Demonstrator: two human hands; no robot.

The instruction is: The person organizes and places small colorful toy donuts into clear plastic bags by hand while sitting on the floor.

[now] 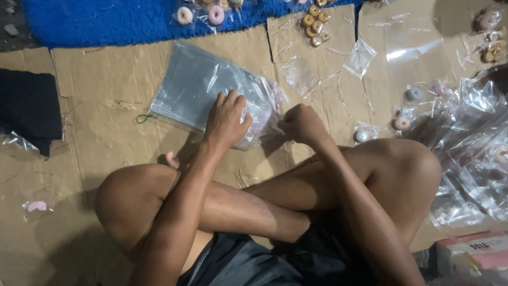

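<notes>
Head view. The person sits cross-legged on flattened brown cardboard sheets (106, 122) laid over the floor. A stack of clear, thin rectangular plastic bags (196, 87) lies flat on the cardboard just ahead of the knees, its long side slanting from upper left to lower right.

The left hand (226, 119) rests palm-down on the lower right end of the stack, fingers spread and pressing on the film; it pins the bags and is not clenched round them. The right hand (301, 124) is just beside that same end, curled into a loose fist. It appears to pinch a bag edge, but the contact is hidden by the knuckles, so what it grasps cannot be told.

Handling judgement: the bags are very light, limp and slippery; sheets are likely to slide over one another and cling together. Hold is best taken at an open corner or edge, pinched between thumb and forefinger, with the other hand weighting the stack.

Surroundings: small ring-shaped sweets in pink and tan, sealed in small clear packets (315, 24), lie scattered ahead and to the right. A blue fleecy cloth (106, 21) lies along the far edge, a dark folded cloth (26, 106) at left, a heap of loose clear film (471, 148) at right, and a pink-and-white carton (473, 257) at lower right.
</notes>
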